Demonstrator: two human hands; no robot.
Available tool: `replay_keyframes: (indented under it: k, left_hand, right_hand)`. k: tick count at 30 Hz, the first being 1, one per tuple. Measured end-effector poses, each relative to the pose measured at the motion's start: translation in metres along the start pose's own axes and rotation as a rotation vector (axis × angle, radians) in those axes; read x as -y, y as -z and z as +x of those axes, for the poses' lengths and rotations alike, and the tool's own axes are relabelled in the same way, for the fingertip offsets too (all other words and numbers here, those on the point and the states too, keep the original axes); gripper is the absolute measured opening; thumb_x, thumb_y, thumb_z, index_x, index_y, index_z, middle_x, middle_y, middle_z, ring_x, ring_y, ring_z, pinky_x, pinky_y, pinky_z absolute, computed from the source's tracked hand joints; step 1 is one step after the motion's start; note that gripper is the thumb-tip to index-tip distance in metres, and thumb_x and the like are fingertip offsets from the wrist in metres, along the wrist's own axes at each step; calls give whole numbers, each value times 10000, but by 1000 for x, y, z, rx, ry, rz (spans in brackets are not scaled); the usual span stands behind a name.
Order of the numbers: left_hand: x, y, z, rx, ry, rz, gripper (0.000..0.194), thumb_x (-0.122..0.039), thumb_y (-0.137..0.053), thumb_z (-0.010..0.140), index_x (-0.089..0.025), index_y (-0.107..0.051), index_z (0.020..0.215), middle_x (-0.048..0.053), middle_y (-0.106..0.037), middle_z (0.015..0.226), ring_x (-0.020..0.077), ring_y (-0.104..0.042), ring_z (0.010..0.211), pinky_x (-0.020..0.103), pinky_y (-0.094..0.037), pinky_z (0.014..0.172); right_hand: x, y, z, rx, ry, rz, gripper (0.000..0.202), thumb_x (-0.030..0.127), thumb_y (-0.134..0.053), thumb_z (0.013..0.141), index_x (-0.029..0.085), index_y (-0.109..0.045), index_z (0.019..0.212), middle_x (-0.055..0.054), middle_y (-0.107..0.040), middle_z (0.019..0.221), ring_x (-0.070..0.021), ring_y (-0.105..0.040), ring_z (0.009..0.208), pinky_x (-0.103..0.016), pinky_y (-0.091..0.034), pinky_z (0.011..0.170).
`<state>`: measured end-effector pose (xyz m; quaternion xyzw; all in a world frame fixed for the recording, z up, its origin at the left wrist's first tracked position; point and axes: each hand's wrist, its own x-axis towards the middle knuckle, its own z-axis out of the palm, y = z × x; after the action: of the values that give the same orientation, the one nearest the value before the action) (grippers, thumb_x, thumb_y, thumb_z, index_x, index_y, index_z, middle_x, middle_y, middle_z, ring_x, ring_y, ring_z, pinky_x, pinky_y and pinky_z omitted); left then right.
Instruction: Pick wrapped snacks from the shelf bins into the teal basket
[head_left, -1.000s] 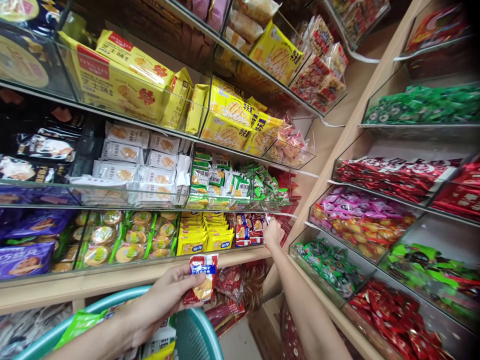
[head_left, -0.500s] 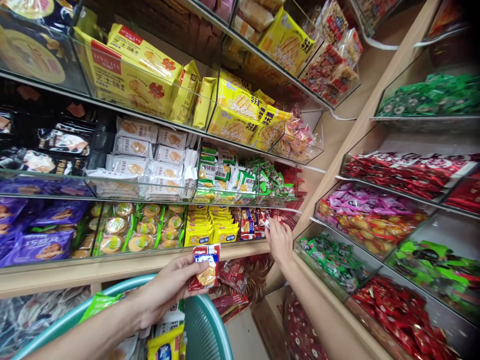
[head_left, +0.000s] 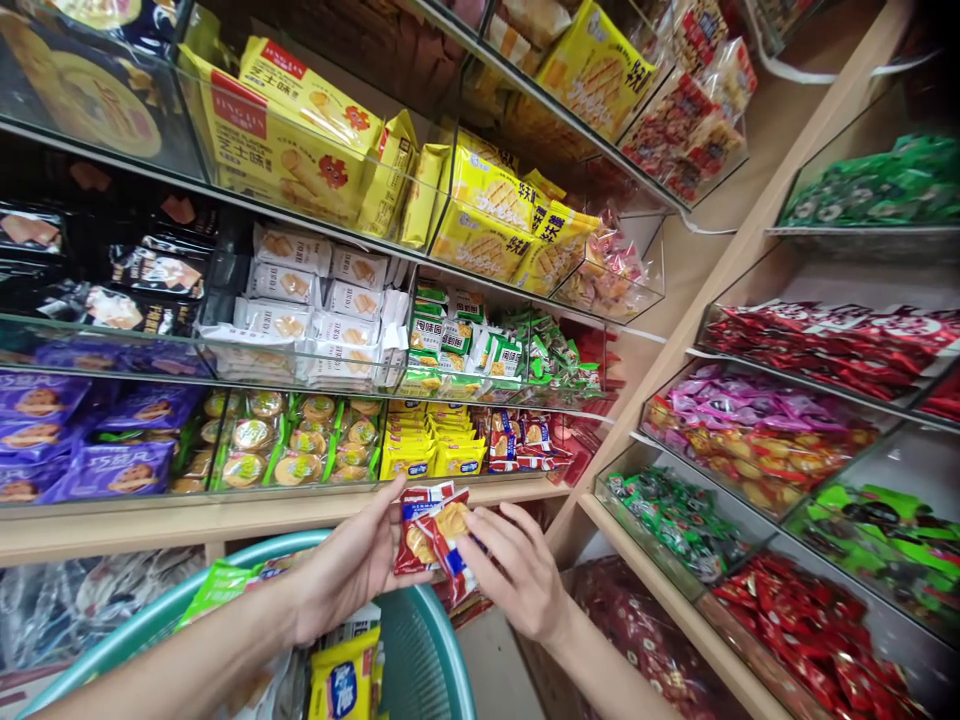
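Observation:
Just in front of the lowest shelf, my left hand holds a red and blue biscuit packet by its left side. A second red packet overlaps it, pinched by the fingers of my right hand. Both hands are close together over the right part of a teal basket. Inside the basket lie a yellow packet and a green packet. More red and blue packets sit in the lowest shelf's right bin.
Clear-fronted bins of yellow waffle packs, white packets and purple packets fill the shelves ahead. On the right, angled bins hold green sweets and red sweets. A wooden shelf edge runs below the bins.
My right hand has come back from the lowest bin to my left hand, bringing a red packet over the one held there. The view has shifted slightly.

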<state>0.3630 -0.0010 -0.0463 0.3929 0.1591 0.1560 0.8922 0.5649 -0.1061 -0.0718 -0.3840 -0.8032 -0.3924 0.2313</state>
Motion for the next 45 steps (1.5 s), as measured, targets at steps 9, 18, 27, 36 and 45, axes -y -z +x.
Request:
replay_keyframes:
  k: [9, 18, 27, 36, 45]
  left_hand:
    - [9, 4, -7, -92, -21, 137, 399, -302, -750, 727, -138, -643, 1075, 97, -682, 1033, 144, -630, 853, 246, -514, 796]
    - [6, 4, -2, -307, -147, 63, 341, -326, -753, 725, -132, -654, 987, 91, -697, 990, 155, -640, 863, 233, -520, 790]
    - [16, 5, -4, -363, -292, 180, 482, -374, -783, 668, -148, -589, 1048, 74, -700, 1004, 189, -635, 918, 262, -479, 823]
    - [13, 10, -16, -149, -161, 50, 404, -416, -617, 830, -142, -589, 1126, 117, -666, 1113, 234, -624, 1010, 349, -481, 918]
    - [10, 9, -27, -70, 33, 67, 480, -470, -614, 818, -161, -573, 1182, 102, -653, 1142, 206, -607, 1043, 300, -494, 885]
  right_hand:
    - [6, -3, 14, 27, 134, 26, 336, 168, -473, 873, 237, -563, 1189, -53, -681, 1128, -180, -489, 1238, -377, -415, 1065]
    - [60, -35, 3, -209, -886, 591, 457, 183, -396, 903, 282, -362, 1348, -127, -506, 1300, -236, -552, 1141, -452, -521, 918]
    - [93, -41, 52, -405, -1637, 1519, 624, 463, -667, 752, 300, -333, 1253, -38, -611, 1061, -155, -671, 738, -312, -549, 691]
    - [64, -20, 41, -133, -1480, 1429, 464, 402, -672, 766, 225, -507, 1162, -36, -656, 1005, -94, -602, 719, -230, -488, 656]
    - [24, -6, 51, 231, -1257, 1502, 430, 361, -732, 702, 218, -624, 1093, 7, -647, 869, -101, -582, 700, -241, -480, 641]
